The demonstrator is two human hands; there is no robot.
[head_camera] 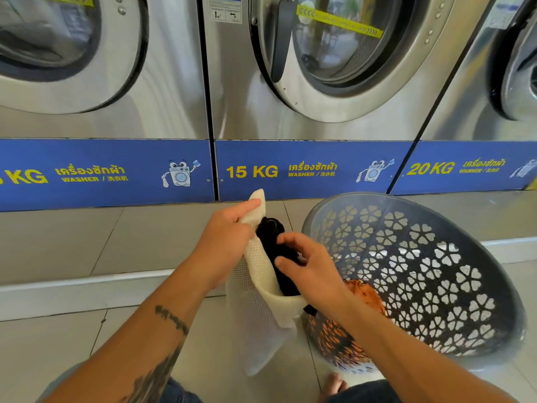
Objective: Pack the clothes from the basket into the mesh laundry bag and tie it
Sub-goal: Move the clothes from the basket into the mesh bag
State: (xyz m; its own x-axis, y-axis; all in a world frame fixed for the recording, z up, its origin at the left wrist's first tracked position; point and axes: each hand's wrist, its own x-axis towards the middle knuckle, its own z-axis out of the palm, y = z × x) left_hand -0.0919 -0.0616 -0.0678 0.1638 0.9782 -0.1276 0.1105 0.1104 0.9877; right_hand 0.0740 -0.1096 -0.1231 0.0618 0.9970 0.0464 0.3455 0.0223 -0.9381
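Bare floor (87, 248) lies open left of the mesh bag (255, 312); the tilted basket (421, 257) crowds its right

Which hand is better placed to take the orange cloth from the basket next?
Right. The right hand is beside the basket, above the orange cloth; the left hand holds the mesh bag open.

Three stainless-steel front-loading washers stand in a row before me, the middle washer (319, 68) facing me squarely, its round glass door (340, 39) crossed by a yellow sticker strip (340, 23). A blue band (305, 170) runs along the machines' bases, lettered in yellow "15 KG" at centre and "20KG" to the right, each beside a cartoon washer. The machines sit on a low tiled step (87, 242) above the pale tiled floor (52, 344). Bright, even light gleams off the brushed steel.
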